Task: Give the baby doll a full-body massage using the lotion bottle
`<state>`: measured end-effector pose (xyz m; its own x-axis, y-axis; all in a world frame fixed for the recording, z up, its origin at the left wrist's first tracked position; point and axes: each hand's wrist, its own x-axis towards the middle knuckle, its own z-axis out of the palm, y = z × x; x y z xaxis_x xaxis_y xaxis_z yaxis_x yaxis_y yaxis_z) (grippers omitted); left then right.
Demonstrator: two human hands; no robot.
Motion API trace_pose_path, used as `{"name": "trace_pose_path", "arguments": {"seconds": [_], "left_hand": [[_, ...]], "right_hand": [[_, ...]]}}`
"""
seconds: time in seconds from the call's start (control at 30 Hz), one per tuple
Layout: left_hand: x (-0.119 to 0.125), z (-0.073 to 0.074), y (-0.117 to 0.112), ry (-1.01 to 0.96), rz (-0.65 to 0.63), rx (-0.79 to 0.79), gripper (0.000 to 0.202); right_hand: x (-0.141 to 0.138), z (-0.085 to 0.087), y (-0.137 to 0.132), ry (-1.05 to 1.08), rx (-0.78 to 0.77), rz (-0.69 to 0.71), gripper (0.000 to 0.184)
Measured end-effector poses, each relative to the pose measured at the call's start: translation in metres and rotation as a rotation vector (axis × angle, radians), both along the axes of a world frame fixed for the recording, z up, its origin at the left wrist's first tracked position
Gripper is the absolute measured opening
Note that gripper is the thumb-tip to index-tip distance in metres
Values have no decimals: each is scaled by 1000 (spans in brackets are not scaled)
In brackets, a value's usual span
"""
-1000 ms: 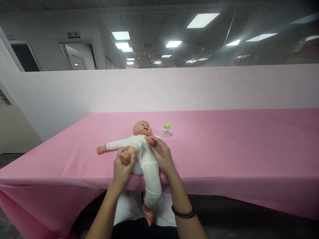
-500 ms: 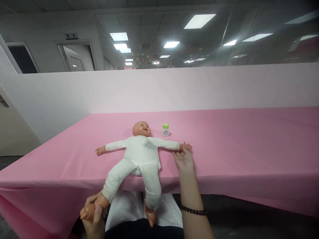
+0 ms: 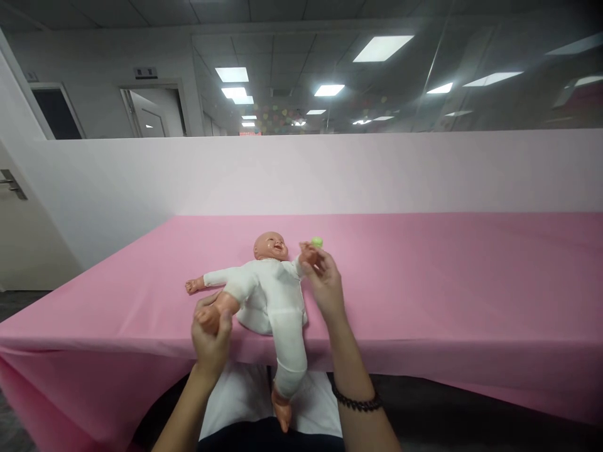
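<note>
A baby doll (image 3: 273, 289) in a white cloth suit lies on its back, its head toward the far side of the table. My left hand (image 3: 211, 336) is closed around one lower leg near the foot, and that leg is bent up toward the body. With its fingers closed on the doll's hand on the right side, my right hand (image 3: 325, 279) keeps that arm raised and folded near the shoulder. The doll's other arm lies stretched out to the left. Its other leg hangs over the table edge above my lap. Behind the raised doll hand shows a green jar lid (image 3: 317, 242); the jar's body is hidden.
A pink cloth (image 3: 447, 276) covers the table and hangs over its front edge. A white low wall (image 3: 377, 172) with glass above it runs along the back. At the far left is a door with a handle (image 3: 13, 184).
My left hand has pushed the doll's leg up and forward, bending it. My right hand, open under the doll's wrist before, now grips the doll's hand and has folded the arm inward.
</note>
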<state>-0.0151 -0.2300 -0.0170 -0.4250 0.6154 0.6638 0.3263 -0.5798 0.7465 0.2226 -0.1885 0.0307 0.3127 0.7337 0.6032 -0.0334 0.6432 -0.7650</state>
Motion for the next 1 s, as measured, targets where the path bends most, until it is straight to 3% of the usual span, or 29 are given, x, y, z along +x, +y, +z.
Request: {"name": "trace_pose_path", "arguments": {"seconds": [0.1, 0.27, 0.4, 0.53, 0.6, 0.67, 0.77, 0.87, 0.93, 1.0], "left_hand": [[22, 12, 21, 136, -140, -124, 32], [34, 11, 36, 189, -254, -204, 27], [23, 13, 27, 144, -227, -166, 31], [-4, 4, 2, 87, -39, 9, 31], [-21, -14, -15, 129, 45, 102, 28], [-35, -42, -34, 186, 102, 143, 28], [-41, -96, -63, 153, 143, -10, 37], [-28, -139, -86, 55, 110, -158, 42], [-16, -155, -95, -19, 52, -259, 50], [-9, -160, -101, -73, -25, -351, 56]], "right_hand": [[-16, -12, -3, -248, -8, 2, 32], [-24, -33, -4, -469, -12, -28, 33], [-20, -21, -2, -295, -11, -21, 32], [0, -5, 3, 68, 0, -77, 43], [17, -7, 8, 242, -5, -140, 48], [36, -19, 15, 406, -73, -180, 49], [65, -47, 30, 644, -293, -169, 40], [83, -73, 46, 761, -434, -178, 21], [89, -81, 52, 760, -435, -187, 18], [92, -82, 55, 740, -416, -197, 19]]}}
